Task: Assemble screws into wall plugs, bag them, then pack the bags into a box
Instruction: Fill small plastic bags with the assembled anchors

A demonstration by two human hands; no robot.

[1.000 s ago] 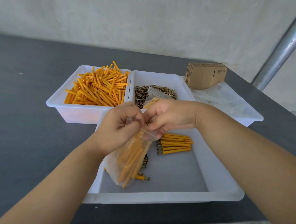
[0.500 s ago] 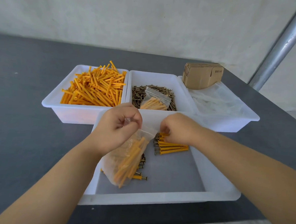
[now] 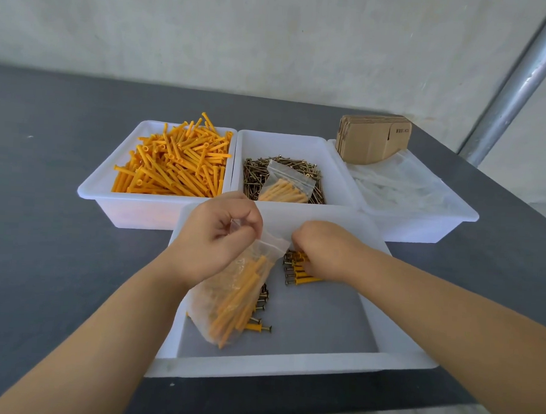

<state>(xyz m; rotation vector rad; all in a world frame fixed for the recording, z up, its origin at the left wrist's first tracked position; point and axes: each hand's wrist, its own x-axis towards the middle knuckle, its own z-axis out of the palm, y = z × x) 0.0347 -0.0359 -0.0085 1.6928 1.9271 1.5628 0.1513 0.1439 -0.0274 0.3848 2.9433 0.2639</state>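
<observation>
My left hand [image 3: 219,239] pinches the top edge of a clear zip bag [image 3: 232,296] partly filled with orange plugs, hanging over the near white tray [image 3: 288,366]. My right hand [image 3: 321,250] reaches down onto a small row of assembled plug-and-screw pieces [image 3: 300,273] in that tray, fingers curled over them. More assembled pieces [image 3: 258,317] lie behind the bag. A filled bag [image 3: 287,188] rests on the loose screws [image 3: 254,177] in the middle far tray.
The far left tray holds a heap of orange wall plugs [image 3: 175,167]. The far right tray [image 3: 454,216] holds empty clear bags, with a stack of flat cardboard boxes [image 3: 373,139] at its back. A metal pole [image 3: 518,80] rises at the right. The dark table [image 3: 43,226] surrounds the trays.
My right hand left the bag's mouth and dropped to the row of assembled pieces in the near tray. The left hand kept holding the bag.
</observation>
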